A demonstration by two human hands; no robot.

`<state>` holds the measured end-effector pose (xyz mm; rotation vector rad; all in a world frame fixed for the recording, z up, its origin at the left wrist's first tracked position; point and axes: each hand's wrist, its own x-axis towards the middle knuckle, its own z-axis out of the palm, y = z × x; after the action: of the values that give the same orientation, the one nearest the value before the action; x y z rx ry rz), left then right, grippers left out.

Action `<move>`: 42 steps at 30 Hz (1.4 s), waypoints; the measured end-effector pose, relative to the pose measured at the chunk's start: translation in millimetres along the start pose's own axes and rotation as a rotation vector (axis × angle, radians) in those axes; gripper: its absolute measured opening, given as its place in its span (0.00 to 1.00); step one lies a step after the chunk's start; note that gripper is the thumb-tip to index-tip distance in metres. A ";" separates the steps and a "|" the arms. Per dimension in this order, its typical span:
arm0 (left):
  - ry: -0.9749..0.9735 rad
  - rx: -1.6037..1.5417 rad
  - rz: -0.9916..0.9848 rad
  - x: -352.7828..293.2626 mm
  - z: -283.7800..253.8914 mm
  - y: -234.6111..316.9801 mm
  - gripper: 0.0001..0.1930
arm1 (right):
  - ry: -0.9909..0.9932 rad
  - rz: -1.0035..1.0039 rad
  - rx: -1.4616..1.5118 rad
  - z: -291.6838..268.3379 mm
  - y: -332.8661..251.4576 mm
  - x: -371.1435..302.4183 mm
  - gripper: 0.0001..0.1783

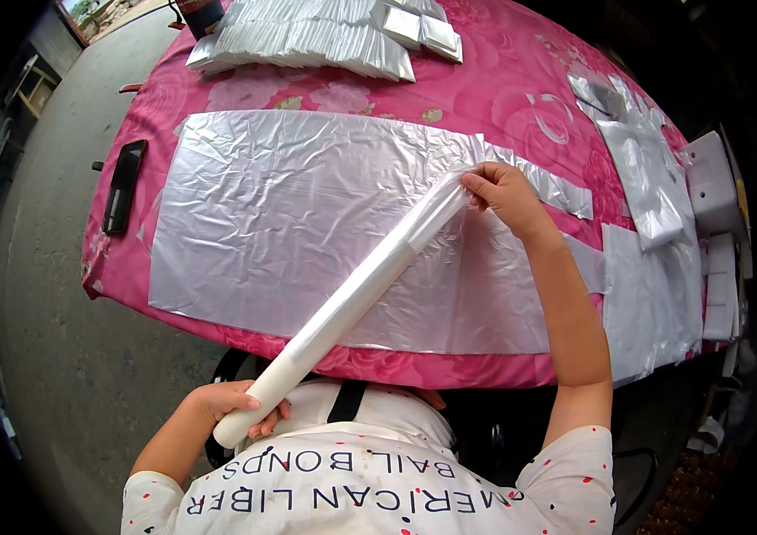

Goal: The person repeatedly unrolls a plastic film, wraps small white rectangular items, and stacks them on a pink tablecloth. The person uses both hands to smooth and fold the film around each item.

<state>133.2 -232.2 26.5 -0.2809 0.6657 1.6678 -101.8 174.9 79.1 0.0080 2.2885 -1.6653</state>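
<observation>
A long white tube (334, 325) slants across the near edge of the table, with thin clear plastic film over its upper part. Around its lower end, close to my body, my left hand (240, 406) is closed. My right hand (499, 192) pinches the gathered plastic film (436, 214) at the tube's far end, thumb against fingers. Beneath the tube lies a wide, wrinkled, translucent plastic sheet (244, 223), flat on the table. Its far right side runs out into strips like bag handles.
A pink floral cloth (503, 80) covers the table. Stacks of folded plastic packets (307, 40) stand at the back beside a dark container (202, 16). A black phone (125, 187) lies at the left edge. On the right are more plastic bags (650, 294) and white boxes (713, 183).
</observation>
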 end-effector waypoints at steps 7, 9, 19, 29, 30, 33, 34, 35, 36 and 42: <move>0.085 0.348 -0.254 -34.1 -18.3 12.7 0.22 | 0.370 -0.010 -0.021 -108.7 44.8 -5.2 0.09; 0.090 0.470 -0.319 -37.2 -21.2 19.2 0.22 | 0.391 0.003 -0.024 -113.5 52.6 -5.9 0.09; 0.353 1.748 -0.038 18.1 89.8 152.5 0.21 | 0.142 -0.123 -0.021 -45.4 21.9 13.9 0.09; -0.080 2.198 1.166 93.1 69.4 132.8 0.22 | -0.002 -0.026 -0.233 -19.3 7.3 32.6 0.11; -0.097 2.220 1.122 98.1 67.2 124.4 0.25 | -0.013 -0.017 -0.227 -17.6 5.3 33.8 0.10; -0.066 2.305 0.946 113.8 72.9 102.5 0.31 | -0.042 0.021 -0.209 -20.4 -0.1 34.6 0.10; 0.004 2.348 0.860 115.1 76.3 95.2 0.33 | -0.052 0.038 -0.202 -24.8 -0.5 34.7 0.11; 0.074 2.387 0.772 115.5 78.6 88.1 0.35 | -0.062 0.054 -0.195 -29.0 -0.4 32.9 0.11; 0.068 2.422 0.723 117.7 76.0 81.5 0.38 | 0.059 -0.001 -0.216 -30.1 0.1 30.5 0.12; 0.271 2.409 0.730 124.1 80.2 46.8 0.38 | 0.138 -0.290 -0.365 16.9 -26.7 -48.9 0.21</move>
<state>76.1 -88.5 37.5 1.5889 2.5324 0.3365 -56.1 159.1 111.5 -0.3121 2.7779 -1.3768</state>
